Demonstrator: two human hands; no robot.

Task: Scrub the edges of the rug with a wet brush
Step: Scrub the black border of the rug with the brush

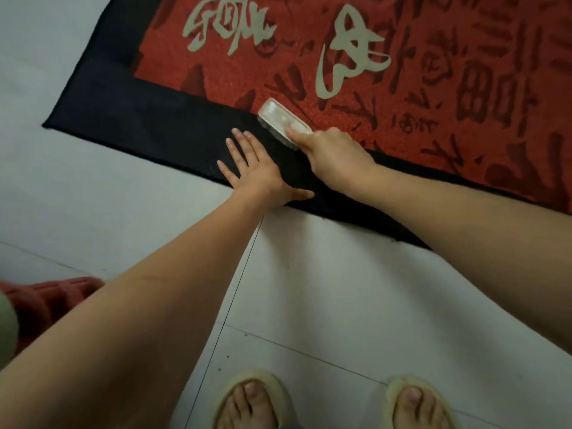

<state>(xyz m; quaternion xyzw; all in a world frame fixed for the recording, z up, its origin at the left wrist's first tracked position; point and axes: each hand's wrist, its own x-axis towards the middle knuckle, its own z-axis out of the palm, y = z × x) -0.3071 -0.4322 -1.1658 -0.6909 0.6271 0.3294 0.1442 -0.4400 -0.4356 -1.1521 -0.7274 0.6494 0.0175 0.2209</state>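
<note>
Right hand (332, 156) gripping pale brush (283, 122), bristles down on rug (309, 72)'s black border. Left hand (257, 171) flat, fingers spread, pressing border just beside brush.

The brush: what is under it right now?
The brush sits on the rug, where the black border meets the red field. The right hand grips it. The bristles' contact patch is hidden.

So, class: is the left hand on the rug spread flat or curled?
Spread flat: the left hand presses the rug's black border, fingers straight and apart.
</note>
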